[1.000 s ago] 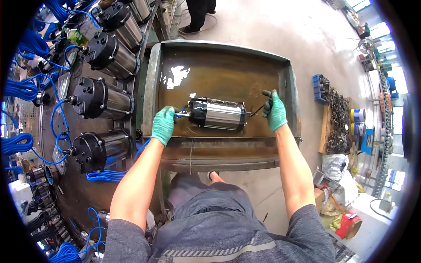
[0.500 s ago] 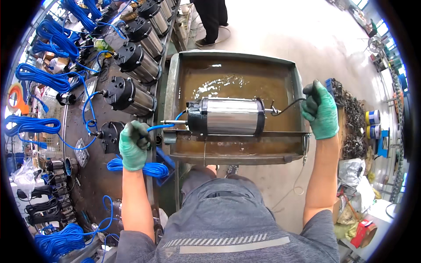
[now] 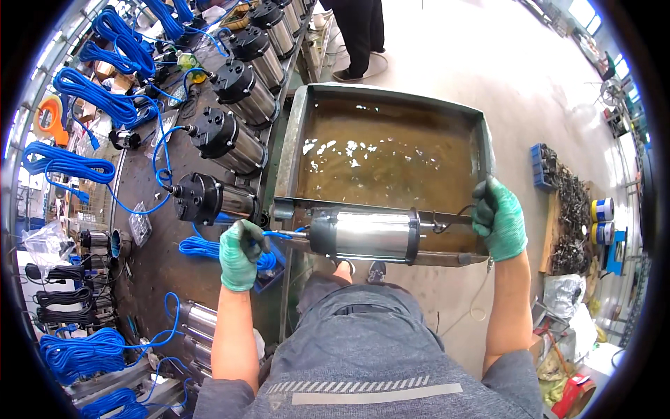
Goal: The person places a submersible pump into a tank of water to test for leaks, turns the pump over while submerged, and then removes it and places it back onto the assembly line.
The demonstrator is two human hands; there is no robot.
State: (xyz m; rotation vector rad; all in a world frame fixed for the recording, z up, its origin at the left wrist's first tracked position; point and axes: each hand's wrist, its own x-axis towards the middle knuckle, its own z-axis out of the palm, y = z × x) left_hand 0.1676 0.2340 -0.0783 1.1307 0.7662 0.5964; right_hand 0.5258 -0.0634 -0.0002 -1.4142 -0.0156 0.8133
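Observation:
A shiny steel pump (image 3: 370, 234) with black end caps lies on its side across the near edge of a metal tank (image 3: 286, 164). In the tank is brownish water (image 3: 391, 164). My left hand (image 3: 242, 255), in a green glove with dark fingertips, is closed on the blue cable (image 3: 279, 235) beside the pump's left end. At the other end a thin black line (image 3: 453, 218) runs from a small fitting to my gloved right hand (image 3: 499, 220), whose fingers are curled round it above the tank's right edge.
Several upright pumps (image 3: 227, 140) with coiled blue cables (image 3: 94, 94) stand on the bench at left. A blue cable bundle (image 3: 199, 246) lies by my left hand. At right is a blue crate (image 3: 543, 167) beside heaped dark parts (image 3: 569, 223). A person (image 3: 359, 35) stands beyond the tank.
The pump has moved toward me, from over the water to the tank's near edge. Both hands have come nearer with it, still closed. The view has shifted a little.

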